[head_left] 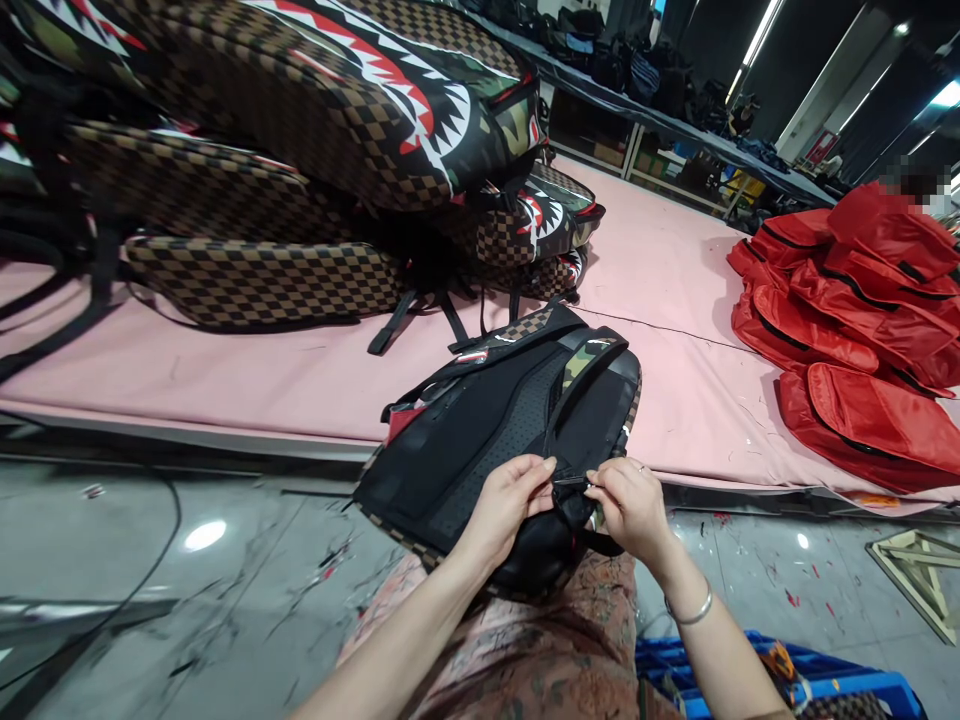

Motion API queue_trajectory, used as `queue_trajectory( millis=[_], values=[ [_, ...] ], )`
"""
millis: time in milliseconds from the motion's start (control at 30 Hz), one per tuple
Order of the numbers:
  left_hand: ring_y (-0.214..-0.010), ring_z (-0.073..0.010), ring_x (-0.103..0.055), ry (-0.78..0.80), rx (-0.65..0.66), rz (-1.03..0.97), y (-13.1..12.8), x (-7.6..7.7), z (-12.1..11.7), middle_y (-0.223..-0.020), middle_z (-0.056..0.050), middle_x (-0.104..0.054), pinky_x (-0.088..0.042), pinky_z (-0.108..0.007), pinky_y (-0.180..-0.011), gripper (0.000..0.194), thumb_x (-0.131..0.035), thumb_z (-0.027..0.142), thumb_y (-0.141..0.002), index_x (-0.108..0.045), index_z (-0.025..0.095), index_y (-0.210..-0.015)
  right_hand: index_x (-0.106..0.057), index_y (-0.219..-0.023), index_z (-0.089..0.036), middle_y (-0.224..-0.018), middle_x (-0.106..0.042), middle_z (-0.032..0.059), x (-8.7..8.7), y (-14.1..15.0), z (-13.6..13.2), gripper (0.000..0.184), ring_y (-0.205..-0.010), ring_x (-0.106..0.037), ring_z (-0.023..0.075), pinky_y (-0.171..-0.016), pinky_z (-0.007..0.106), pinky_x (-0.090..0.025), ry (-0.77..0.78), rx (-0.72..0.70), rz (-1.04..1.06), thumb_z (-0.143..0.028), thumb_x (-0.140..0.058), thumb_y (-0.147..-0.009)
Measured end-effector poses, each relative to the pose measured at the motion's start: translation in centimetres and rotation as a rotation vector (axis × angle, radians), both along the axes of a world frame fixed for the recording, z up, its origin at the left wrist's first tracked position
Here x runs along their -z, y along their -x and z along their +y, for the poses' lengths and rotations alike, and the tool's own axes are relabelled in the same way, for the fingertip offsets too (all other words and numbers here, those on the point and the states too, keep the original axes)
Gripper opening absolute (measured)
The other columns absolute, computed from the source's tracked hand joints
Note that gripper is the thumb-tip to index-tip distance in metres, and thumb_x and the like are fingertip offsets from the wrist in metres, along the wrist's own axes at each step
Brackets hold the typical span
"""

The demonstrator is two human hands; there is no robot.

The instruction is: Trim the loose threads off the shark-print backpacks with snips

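A black backpack [487, 430] with checkered and camouflage trim lies back-side up, partly on my lap and partly on the edge of the pink table [660, 300]. My left hand [506, 500] pinches a black strap [570, 483] near the backpack's lower end. My right hand [634, 505], with a ring and a silver bangle on the wrist, pinches the same strap from the other side. Both hands are closed on it, a few centimetres apart.
A stack of brown checkered backpacks with shark-mouth prints [300, 150] fills the table's left. A pile of red bags [855, 330] lies at the right, with a person behind it. A blue crate [825, 685] stands by my right knee. Grey floor lies to the left.
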State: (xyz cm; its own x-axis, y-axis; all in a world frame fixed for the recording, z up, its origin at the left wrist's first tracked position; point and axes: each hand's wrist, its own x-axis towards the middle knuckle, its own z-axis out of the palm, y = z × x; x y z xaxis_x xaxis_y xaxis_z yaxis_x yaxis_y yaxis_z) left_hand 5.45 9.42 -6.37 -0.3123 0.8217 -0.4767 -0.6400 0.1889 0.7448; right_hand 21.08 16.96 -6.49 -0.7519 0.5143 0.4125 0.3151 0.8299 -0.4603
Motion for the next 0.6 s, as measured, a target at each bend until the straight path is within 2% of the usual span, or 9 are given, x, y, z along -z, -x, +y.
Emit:
queue_trajectory(
  millis=[67,167,267,333,400,467,600],
  values=[
    [-0.05,-0.0059,-0.047,-0.011,-0.001,-0.011,0.2,0.1,0.0,-0.054,0.006,-0.048,-0.045,-0.017,-0.052,0.035,-0.077,0.035,-0.055,-0.05,0.014,-0.06,-0.059,-0.081,-0.018,-0.079,-0.061,0.0066,0.4,0.1,0.0,0.013,-0.077,-0.055,0.0182,-0.072,0.033,-0.044,0.093,0.029,0.092,-0.022,-0.048,-0.086],
    [-0.05,-0.0055,-0.048,-0.041,-0.039,-0.02,0.7,0.4,0.0,-0.053,0.006,-0.049,-0.046,-0.018,-0.054,0.034,-0.077,0.035,-0.055,-0.05,0.014,-0.06,-0.057,-0.087,-0.018,-0.079,-0.06,0.0042,1.3,0.4,-0.4,0.009,-0.075,-0.057,0.0158,-0.068,0.029,-0.046,0.39,0.153,0.298,-0.022,-0.05,-0.083],
    [-0.052,-0.0066,-0.052,-0.066,-0.087,-0.026,1.0,0.6,0.1,-0.055,0.005,-0.052,-0.048,-0.019,-0.056,0.034,-0.077,0.036,-0.055,-0.052,0.014,-0.061,-0.055,-0.102,-0.019,-0.082,-0.061,0.0023,2.3,0.6,-1.5,0.025,-0.072,-0.058,0.0135,-0.063,0.025,-0.048,0.722,0.174,0.366,-0.025,-0.056,-0.077],
    [-0.059,-0.0103,-0.058,-0.094,-0.101,-0.04,1.0,0.6,0.3,-0.059,0.003,-0.057,-0.05,-0.022,-0.059,0.033,-0.077,0.035,-0.056,-0.054,0.014,-0.064,-0.058,-0.102,-0.019,-0.084,-0.063,0.0018,3.1,0.9,-2.4,0.034,-0.071,-0.058,0.0134,-0.061,0.024,-0.049,0.824,0.138,0.316,-0.027,-0.064,-0.07],
    [-0.067,-0.0146,-0.063,-0.131,-0.117,-0.069,0.8,0.6,0.5,-0.065,0.0,-0.062,-0.051,-0.024,-0.063,0.032,-0.077,0.034,-0.057,-0.054,0.015,-0.067,-0.062,-0.087,-0.018,-0.076,-0.063,0.0002,3.8,1.4,-3.2,0.023,-0.066,-0.057,0.0134,-0.059,0.023,-0.047,0.766,0.197,0.263,-0.027,-0.067,-0.067],
    [-0.074,-0.0173,-0.064,-0.16,-0.138,-0.115,0.7,0.8,0.7,-0.069,-0.002,-0.065,-0.053,-0.026,-0.066,0.029,-0.077,0.031,-0.059,-0.054,0.015,-0.069,-0.061,-0.07,-0.018,-0.063,-0.06,-0.0014,4.5,1.9,-3.8,0.009,-0.06,-0.053,0.013,-0.056,0.023,-0.044,0.597,0.334,0.261,-0.025,-0.065,-0.069],
    [-0.072,-0.015,-0.063,-0.151,-0.186,-0.198,0.6,1.6,1.0,-0.068,-0.002,-0.063,-0.053,-0.024,-0.065,0.025,-0.075,0.024,-0.061,-0.055,0.015,-0.071,-0.06,-0.067,-0.018,-0.058,-0.059,-0.0007,5.4,2.9,-4.2,0.007,-0.055,-0.051,0.0133,-0.052,0.023,-0.04,0.311,0.512,0.341,-0.016,-0.054,-0.07]
  ],
)
